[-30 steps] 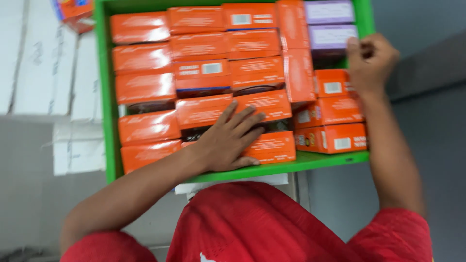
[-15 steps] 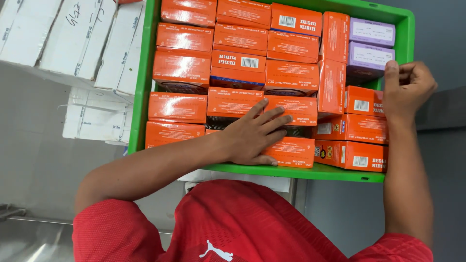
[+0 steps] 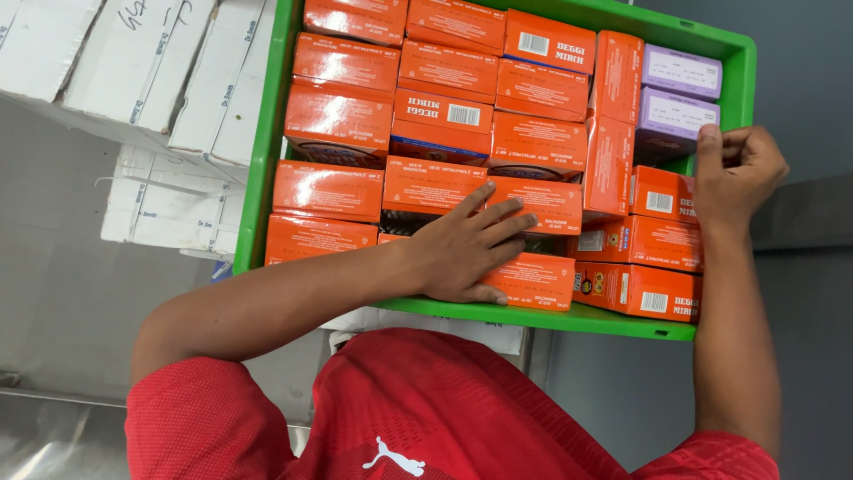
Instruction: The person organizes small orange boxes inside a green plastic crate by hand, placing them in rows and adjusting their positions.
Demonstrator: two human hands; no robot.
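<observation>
A green plastic crate [image 3: 263,160] is packed with several orange cartons [image 3: 342,120] and two purple cartons [image 3: 680,73] at its right end. My left hand [image 3: 471,247] lies flat on the orange cartons near the crate's front edge, fingers spread and holding nothing. My right hand [image 3: 737,173] is curled over the crate's right rim, just below the purple cartons, with the thumb against the lower purple carton. Both forearms reach in from a red shirt [image 3: 444,418] at the bottom of the view.
White cardboard boxes [image 3: 133,71] are stacked to the left of the crate, with more white boxes [image 3: 169,209] below them. A grey floor [image 3: 53,293] lies at the left. A dark grey surface [image 3: 804,249] runs along the right.
The crate and both hands have shifted right and slightly down in the view as the camera moved. My left hand stays flat on the cartons and my right hand stays on the right rim.
</observation>
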